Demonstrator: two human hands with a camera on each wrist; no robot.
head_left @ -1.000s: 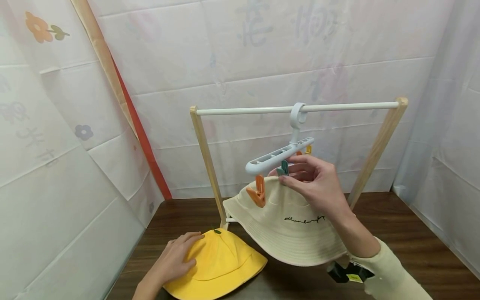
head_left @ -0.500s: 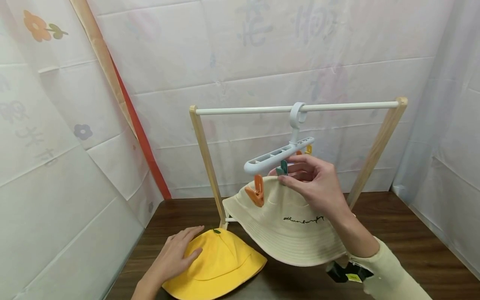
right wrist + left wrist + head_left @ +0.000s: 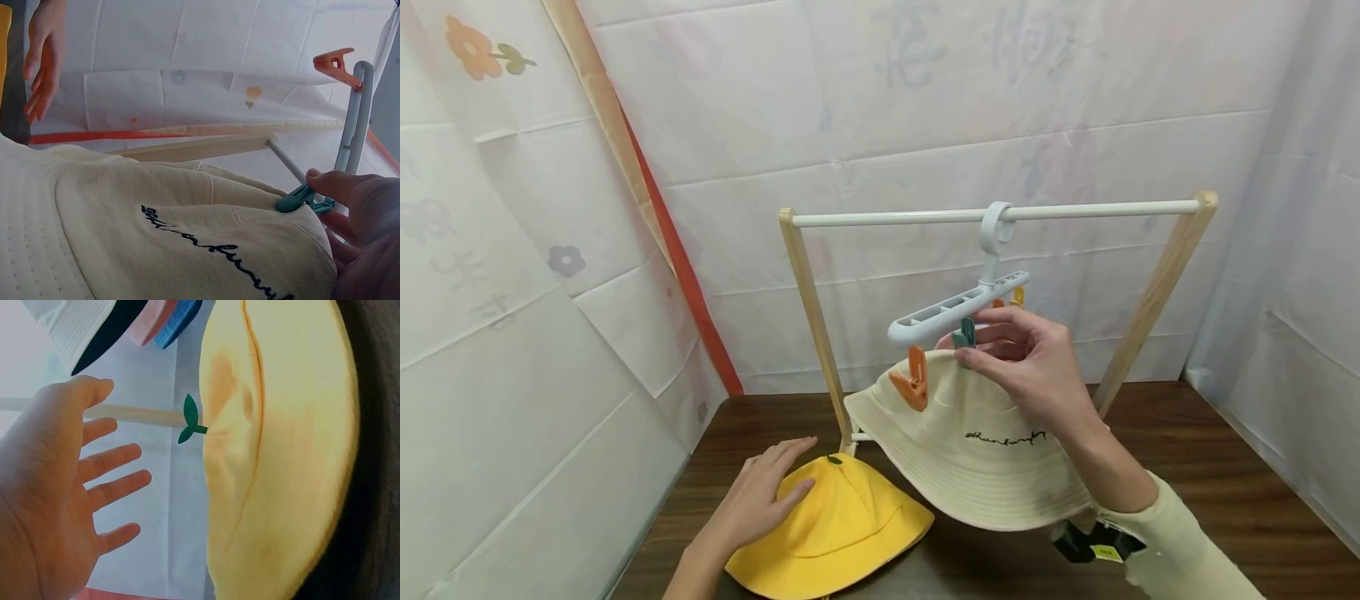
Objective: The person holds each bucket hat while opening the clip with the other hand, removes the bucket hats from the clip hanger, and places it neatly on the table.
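Note:
A cream bucket hat (image 3: 985, 467) with dark stitched lettering hangs under a pale hanger (image 3: 936, 323). My right hand (image 3: 1041, 367) pinches a green clothes peg (image 3: 297, 200) between thumb and fingers, at the top of the hat's crown. An orange peg (image 3: 913, 382) dangles from the hanger's near end, in front of the hat. On the table lies a yellow bucket hat (image 3: 842, 533), topped by a small green leaf (image 3: 190, 415). My left hand (image 3: 760, 496) is beside its crown with fingers spread; the left wrist view shows a gap between hand and hat.
The hanger hooks over the white rail (image 3: 895, 219) of a wooden-legged rack (image 3: 811, 308) on the dark table (image 3: 1195, 467). Yellow and orange pegs are at its far end. Pink (image 3: 150, 322) and blue (image 3: 178, 325) cloth edges show beyond the cream hat in the left wrist view.
My left hand has lifted off the yellow hat and shifted slightly up and to the right, its fingers straighter. The right hand, peg and cream hat have barely moved.

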